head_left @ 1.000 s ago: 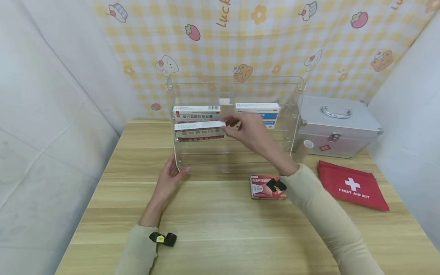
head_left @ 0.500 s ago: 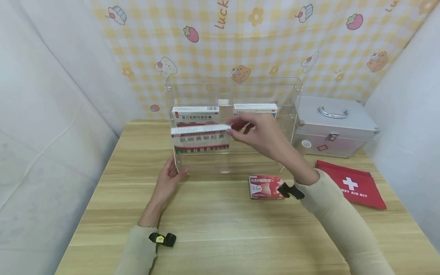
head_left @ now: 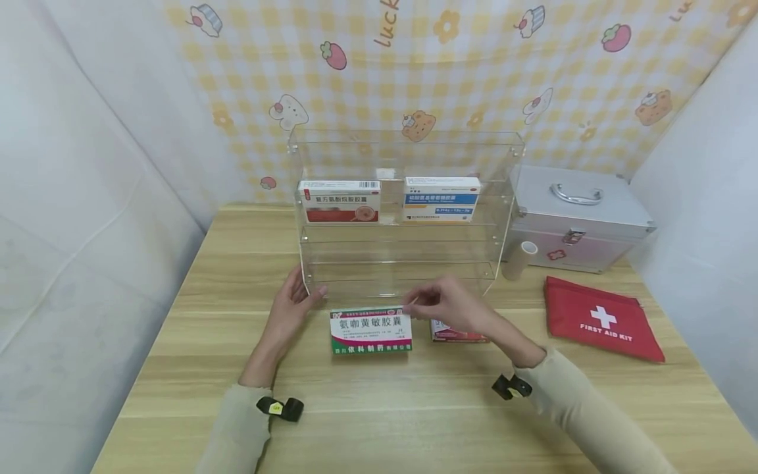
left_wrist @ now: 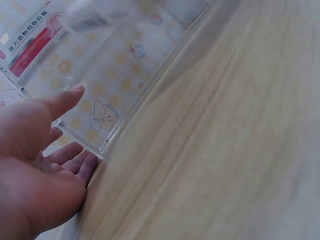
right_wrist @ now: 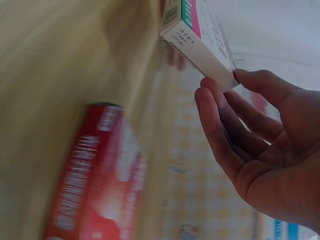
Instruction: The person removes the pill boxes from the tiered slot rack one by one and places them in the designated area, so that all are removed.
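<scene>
My right hand (head_left: 451, 306) pinches the upper right corner of a green, white and magenta medicine box (head_left: 371, 332) between thumb and fingertips. The box stands before the rack, just above or on the table; which one, I cannot tell. In the right wrist view, the held box (right_wrist: 202, 42) shows its white end. A clear acrylic display rack (head_left: 385, 253) is gripped at its lower left corner by my left hand (head_left: 290, 306), thumb in front and fingers around the side panel. Partly behind my right hand lies a red medicine box (head_left: 458, 334), fuller in the right wrist view.
On the rack's shelf stand a red-and-white box (head_left: 342, 203) and a blue-and-white box (head_left: 441, 200). To the right are a tape roll (head_left: 520, 260), a silver metal case (head_left: 580, 217) and a red first aid pouch (head_left: 604, 321). A checked curtain (head_left: 385, 79) hangs behind.
My right hand has drawn the green-and-white medicine box off the rack and brought it forward and down to its front. The left hand has stayed at the rack's corner.
</scene>
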`<action>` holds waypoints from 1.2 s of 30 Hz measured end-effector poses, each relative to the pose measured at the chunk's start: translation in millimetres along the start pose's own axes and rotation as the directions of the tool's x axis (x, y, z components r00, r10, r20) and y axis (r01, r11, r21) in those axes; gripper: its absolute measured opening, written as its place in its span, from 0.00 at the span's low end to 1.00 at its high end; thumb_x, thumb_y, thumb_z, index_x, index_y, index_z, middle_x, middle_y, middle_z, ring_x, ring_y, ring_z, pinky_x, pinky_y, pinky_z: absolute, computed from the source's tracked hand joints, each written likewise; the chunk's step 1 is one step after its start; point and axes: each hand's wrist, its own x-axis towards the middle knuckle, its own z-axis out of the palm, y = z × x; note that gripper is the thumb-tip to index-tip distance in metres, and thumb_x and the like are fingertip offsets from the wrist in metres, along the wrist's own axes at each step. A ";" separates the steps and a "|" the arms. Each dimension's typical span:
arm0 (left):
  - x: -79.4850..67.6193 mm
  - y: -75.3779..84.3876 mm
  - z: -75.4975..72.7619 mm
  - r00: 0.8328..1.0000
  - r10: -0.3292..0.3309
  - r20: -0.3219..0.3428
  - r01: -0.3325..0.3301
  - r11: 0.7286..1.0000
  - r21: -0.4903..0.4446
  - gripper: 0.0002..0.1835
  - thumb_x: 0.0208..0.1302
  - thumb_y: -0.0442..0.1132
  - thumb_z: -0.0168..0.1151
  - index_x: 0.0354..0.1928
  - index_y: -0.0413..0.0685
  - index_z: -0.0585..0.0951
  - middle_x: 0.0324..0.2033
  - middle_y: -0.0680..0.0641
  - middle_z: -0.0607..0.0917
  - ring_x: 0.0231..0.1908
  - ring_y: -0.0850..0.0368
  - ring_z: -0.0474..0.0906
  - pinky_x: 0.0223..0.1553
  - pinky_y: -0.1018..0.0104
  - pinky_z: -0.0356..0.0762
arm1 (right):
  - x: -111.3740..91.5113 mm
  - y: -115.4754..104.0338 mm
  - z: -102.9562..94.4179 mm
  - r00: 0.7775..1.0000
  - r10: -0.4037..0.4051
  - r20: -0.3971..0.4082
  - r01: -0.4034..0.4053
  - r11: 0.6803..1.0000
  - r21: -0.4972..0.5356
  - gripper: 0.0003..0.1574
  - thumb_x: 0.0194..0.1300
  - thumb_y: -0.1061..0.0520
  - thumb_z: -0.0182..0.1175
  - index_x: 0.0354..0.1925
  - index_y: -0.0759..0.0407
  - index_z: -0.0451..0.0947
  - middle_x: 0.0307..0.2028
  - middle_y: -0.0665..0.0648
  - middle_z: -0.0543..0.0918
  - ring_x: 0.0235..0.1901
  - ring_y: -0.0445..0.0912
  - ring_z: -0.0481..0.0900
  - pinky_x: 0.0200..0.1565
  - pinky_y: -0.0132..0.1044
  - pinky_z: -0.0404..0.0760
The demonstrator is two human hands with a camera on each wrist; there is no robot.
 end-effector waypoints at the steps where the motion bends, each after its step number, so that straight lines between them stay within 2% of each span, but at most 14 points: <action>1: 0.2 0.2 -0.1 1.000 0.001 -0.002 -0.001 1.000 0.004 0.46 0.63 0.53 0.67 0.77 0.62 0.53 0.74 0.50 0.57 0.71 0.53 0.56 0.70 0.57 0.57 | -0.3 5.3 3.7 1.000 0.008 0.008 -0.008 1.000 0.005 0.07 0.65 0.54 0.66 0.41 0.52 0.86 0.31 0.48 0.86 0.29 0.46 0.81 0.28 0.33 0.80; 5: 1.0 0.0 0.4 1.000 0.011 -0.008 -0.011 1.000 0.008 0.45 0.63 0.52 0.67 0.76 0.62 0.54 0.74 0.50 0.58 0.70 0.53 0.57 0.70 0.57 0.58 | 2.4 20.4 14.6 1.000 0.027 0.002 -0.027 1.000 -0.001 0.06 0.65 0.55 0.66 0.40 0.52 0.87 0.32 0.48 0.86 0.28 0.42 0.78 0.28 0.32 0.79; 11: 1.3 0.0 1.3 1.000 0.015 -0.004 -0.015 1.000 -0.011 0.44 0.64 0.49 0.67 0.77 0.60 0.54 0.74 0.49 0.57 0.70 0.53 0.57 0.69 0.58 0.59 | 8.9 26.8 22.7 0.997 0.067 -0.043 -0.068 0.997 -0.038 0.08 0.67 0.56 0.64 0.41 0.57 0.87 0.32 0.51 0.86 0.27 0.41 0.79 0.29 0.32 0.80; 17: -3.9 14.6 2.2 1.000 0.005 0.018 -0.004 0.999 -0.037 0.45 0.66 0.43 0.66 0.77 0.52 0.51 0.74 0.43 0.55 0.71 0.48 0.55 0.70 0.53 0.57 | 15.4 27.4 28.7 0.990 0.103 -0.099 -0.112 0.990 -0.090 0.09 0.67 0.58 0.64 0.42 0.60 0.87 0.32 0.50 0.87 0.29 0.37 0.81 0.32 0.31 0.83; 23: -7.8 25.8 2.2 1.000 0.001 0.026 0.000 0.999 -0.044 0.44 0.66 0.41 0.66 0.77 0.47 0.51 0.74 0.41 0.56 0.71 0.47 0.55 0.70 0.55 0.58 | 22.8 30.3 34.9 0.986 0.096 -0.133 -0.115 0.983 -0.144 0.08 0.66 0.60 0.65 0.41 0.61 0.87 0.31 0.51 0.87 0.27 0.37 0.81 0.30 0.30 0.82; 27: -8.3 26.8 2.6 1.000 0.010 0.028 -0.009 0.999 -0.054 0.44 0.66 0.41 0.66 0.77 0.47 0.52 0.74 0.41 0.56 0.71 0.46 0.55 0.70 0.55 0.58 | 26.0 33.5 39.0 0.983 0.095 -0.154 -0.126 0.972 -0.201 0.07 0.65 0.61 0.65 0.40 0.60 0.88 0.31 0.50 0.87 0.26 0.36 0.79 0.27 0.29 0.80; 36: -6.9 25.2 2.6 1.000 0.004 0.021 -0.002 0.998 -0.064 0.44 0.66 0.40 0.66 0.77 0.47 0.52 0.74 0.41 0.56 0.71 0.45 0.55 0.70 0.55 0.57 | 27.4 33.9 43.6 0.981 0.090 -0.172 -0.127 0.967 -0.221 0.06 0.64 0.62 0.65 0.38 0.61 0.88 0.30 0.51 0.87 0.25 0.37 0.78 0.26 0.29 0.79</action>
